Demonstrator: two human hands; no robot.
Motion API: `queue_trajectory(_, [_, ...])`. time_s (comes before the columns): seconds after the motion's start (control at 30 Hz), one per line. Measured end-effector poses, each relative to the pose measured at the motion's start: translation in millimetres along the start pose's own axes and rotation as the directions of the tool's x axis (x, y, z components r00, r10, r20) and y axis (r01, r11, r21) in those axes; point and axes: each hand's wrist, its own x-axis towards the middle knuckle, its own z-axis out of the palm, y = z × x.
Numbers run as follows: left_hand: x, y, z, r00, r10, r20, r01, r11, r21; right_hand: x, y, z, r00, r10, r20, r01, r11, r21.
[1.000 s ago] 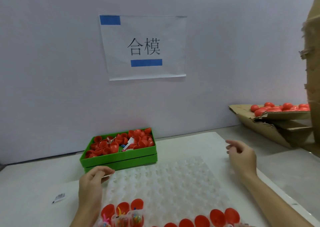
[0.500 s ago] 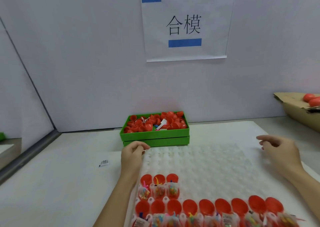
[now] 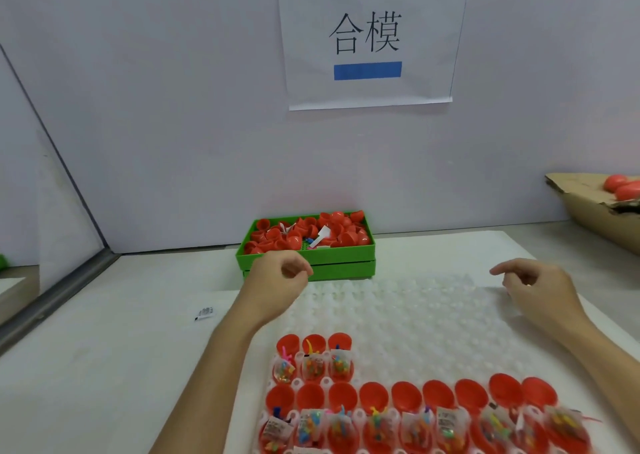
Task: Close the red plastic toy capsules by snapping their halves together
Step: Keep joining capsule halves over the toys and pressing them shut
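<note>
Both hands hover empty over a clear dimpled tray of open red capsules.

The left hand (image 3: 280,277) hangs loosely curled, holding nothing, in front of the green bin (image 3: 311,263) of loose red halves (image 3: 311,233); open capsules (image 3: 408,415) holding bagged toys fill the tray (image 3: 415,315) at its near edge; the right hand (image 3: 540,290) hovers relaxed, empty; a cardboard box (image 3: 585,207) sits far right.

Both bare forearms are reaching forward from the lower edge of view. The left hand (image 3: 278,277) is hovering with fingers loosely curled, thumb near fingertips — holding nothing. The right hand (image 3: 540,289) is hanging palm-down, fingers relaxed and slightly bent — also gripping nothing.
</note>
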Motion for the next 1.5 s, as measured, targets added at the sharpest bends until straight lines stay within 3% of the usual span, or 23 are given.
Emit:
queue_trajectory(0.1, [-2,30,-13,0.952,0.031,0.304,-0.058,0.995,0.081,0,-1,0,1.000,0.006,-0.008,-0.006,1.000,0.000])
queue_trajectory(0.17, [-5,44,-14,0.900,0.002,0.435,-0.071,0.987,0.142,0,-4,-1,1.000,-0.005,-0.015,0.005,1.000,0.027])
queue_trajectory(0.27, [-9,54,-14,0.868,-0.060,0.493,-0.050,0.977,0.207,2,-16,-4,1.000,-0.027,0.005,0.026,0.995,0.096])
queue_trajectory(0.37, [-9,56,-17,0.883,-0.066,0.464,-0.039,0.976,0.213,6,-52,-10,0.979,-0.115,0.170,0.099,0.990,0.099])
queue_trajectory(0.43, [-8,56,-18,0.890,-0.066,0.451,-0.034,0.977,0.211,4,-87,-9,0.905,-0.185,0.382,0.180,0.983,0.049])
queue_trajectory(0.53, [-8,52,-17,0.891,-0.078,0.448,-0.023,0.976,0.215,-12,-138,10,0.696,-0.231,0.680,0.339,0.940,-0.028])
queue_trajectory(0.63, [-8,47,-17,0.894,-0.087,0.440,-0.013,0.976,0.218,-34,-169,42,0.493,-0.292,0.819,0.547,0.837,-0.031])
queue_trajectory(0.73, [-7,41,-17,0.903,-0.077,0.422,-0.012,0.979,0.204,-51,-180,67,0.391,-0.251,0.885,0.558,0.829,-0.012])
queue_trajectory(1.1, [-5,40,-15,0.929,-0.023,0.370,-0.023,0.992,0.121,-59,-172,84,0.529,-0.226,0.818,0.428,0.903,-0.028])
queue_trajectory(1.27, [-4,39,-14,0.925,-0.039,0.377,-0.009,0.992,0.126,-56,-175,78,0.544,-0.238,0.805,0.398,0.918,0.003])
queue_trajectory(1.4, [-3,38,-9,0.921,-0.056,0.386,0.011,0.993,0.117,-49,-174,71,0.622,-0.244,0.744,0.382,0.924,-0.016])
queue_trajectory(1.5, [-2,41,-4,0.917,-0.091,0.388,0.098,0.995,0.001,-39,-172,62,0.703,-0.184,0.687,0.325,0.942,-0.079])
